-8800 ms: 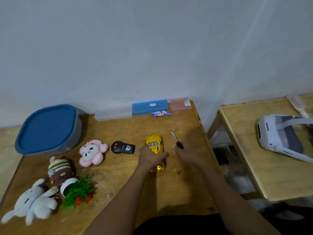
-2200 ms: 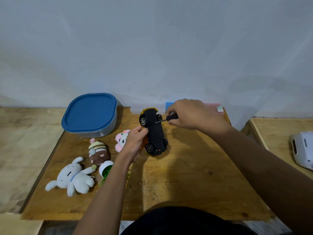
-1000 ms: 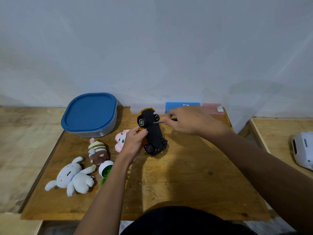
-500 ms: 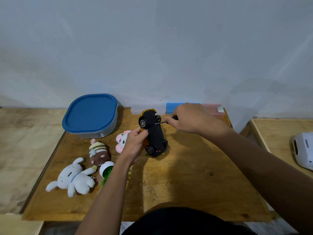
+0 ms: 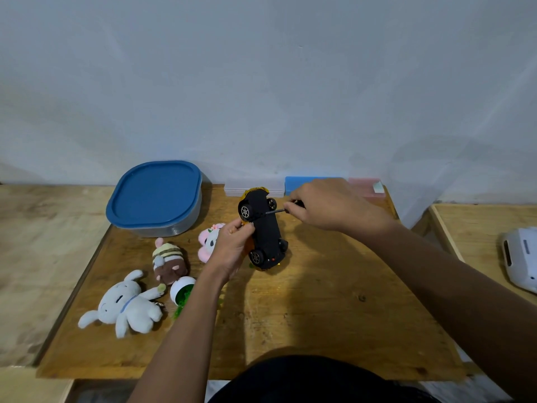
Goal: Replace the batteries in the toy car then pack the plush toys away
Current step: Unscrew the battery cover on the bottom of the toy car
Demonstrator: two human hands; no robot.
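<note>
My left hand (image 5: 231,247) grips the yellow toy car (image 5: 266,228), turned so its black underside faces me, above the wooden table (image 5: 319,315). My right hand (image 5: 328,206) pinches a small screwdriver (image 5: 276,212) whose tip touches the car's underside near the upper wheels. Left of the car lie the plush toys: a pink one (image 5: 207,241) partly behind my left hand, a brown striped one (image 5: 168,261) and a white rabbit (image 5: 125,306).
A grey tub with a blue lid (image 5: 155,196) stands at the back left. Clear, blue (image 5: 302,183) and pink (image 5: 366,186) boxes line the wall. A small potted plastic plant (image 5: 181,290) lies by my left forearm. A white headset (image 5: 520,257) rests on the side table, right.
Over the last second the car and both hands have stayed almost in place; my right hand has shifted slightly around the screwdriver. Earlier the car lay upright on the table.
</note>
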